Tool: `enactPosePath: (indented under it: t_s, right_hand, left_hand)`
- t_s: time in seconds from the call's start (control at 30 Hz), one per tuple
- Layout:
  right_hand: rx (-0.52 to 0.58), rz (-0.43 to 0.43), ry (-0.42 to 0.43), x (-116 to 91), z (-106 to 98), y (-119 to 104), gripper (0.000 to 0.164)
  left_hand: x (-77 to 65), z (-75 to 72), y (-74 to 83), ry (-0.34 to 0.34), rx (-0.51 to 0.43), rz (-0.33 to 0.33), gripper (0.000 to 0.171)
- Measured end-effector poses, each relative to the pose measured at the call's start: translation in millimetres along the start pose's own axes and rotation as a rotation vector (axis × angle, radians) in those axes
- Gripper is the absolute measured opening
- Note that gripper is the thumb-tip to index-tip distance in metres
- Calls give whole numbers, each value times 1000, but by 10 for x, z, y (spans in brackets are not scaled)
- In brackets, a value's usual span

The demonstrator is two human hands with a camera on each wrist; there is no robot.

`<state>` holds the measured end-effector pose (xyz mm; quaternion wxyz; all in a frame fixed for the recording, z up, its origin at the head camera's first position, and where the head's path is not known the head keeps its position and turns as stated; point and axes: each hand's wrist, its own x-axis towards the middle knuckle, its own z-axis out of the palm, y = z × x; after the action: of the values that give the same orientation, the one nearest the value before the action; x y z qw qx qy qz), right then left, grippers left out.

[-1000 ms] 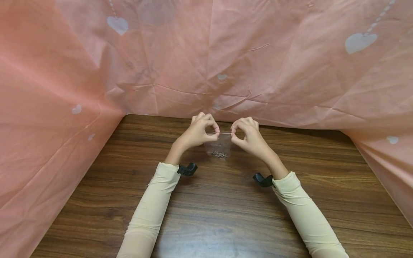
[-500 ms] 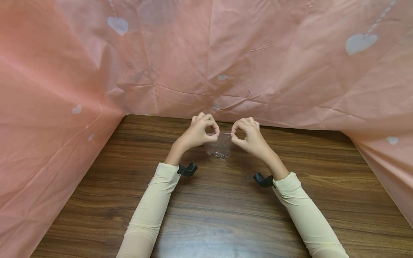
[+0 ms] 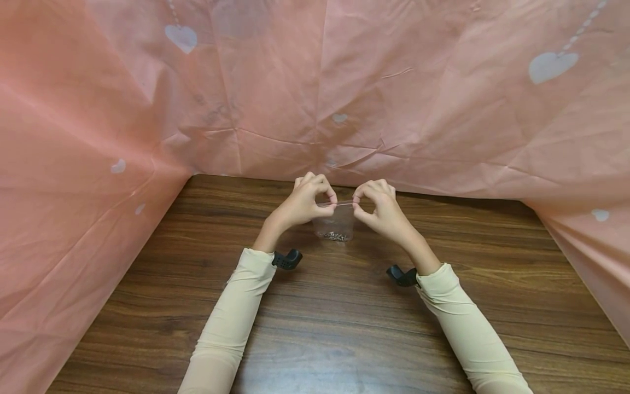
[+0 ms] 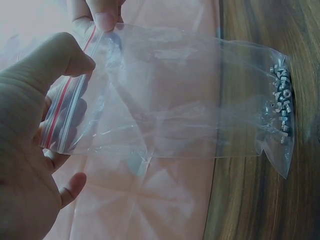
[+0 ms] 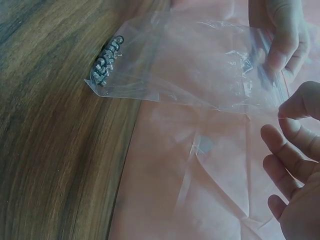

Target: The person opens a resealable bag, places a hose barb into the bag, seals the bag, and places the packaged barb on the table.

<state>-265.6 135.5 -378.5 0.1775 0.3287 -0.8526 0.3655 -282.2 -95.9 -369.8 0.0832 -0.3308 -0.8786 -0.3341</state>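
Note:
A clear zip-lock bag (image 4: 170, 95) hangs upright between my two hands, its red-lined zip strip at the top. Small silvery screws (image 4: 283, 102) lie gathered along its bottom, at or just above the tabletop. My left hand (image 3: 306, 203) pinches the zip edge towards its left side, thumb against forefinger. At the right end of that strip, my right hand (image 3: 381, 208) pinches the corner with thumb and forefinger, the other fingers loosely bent, as the right wrist view shows. I cannot tell whether the zip is sealed.
The brown wood-grain table (image 3: 315, 317) spreads beneath both forearms. Pink cloth (image 3: 275, 98) with pale hearts rises close behind the hands and along both sides. A black wrist mount (image 3: 287, 259) sits on the left wrist, another black mount (image 3: 401, 275) on the right.
My left hand and the bag have shifted very slightly to the right. Both pinches on the zip edge stay the same, and the right hand is almost still.

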Motion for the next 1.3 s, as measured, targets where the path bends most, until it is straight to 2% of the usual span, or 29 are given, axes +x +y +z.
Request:
enactPosePath:
  t_s: [1.3]
  right_hand:
    - [14, -5, -19, 5, -43, 0, 10]
  left_hand:
    - [-18, -45, -61, -18, -19, -20, 5]
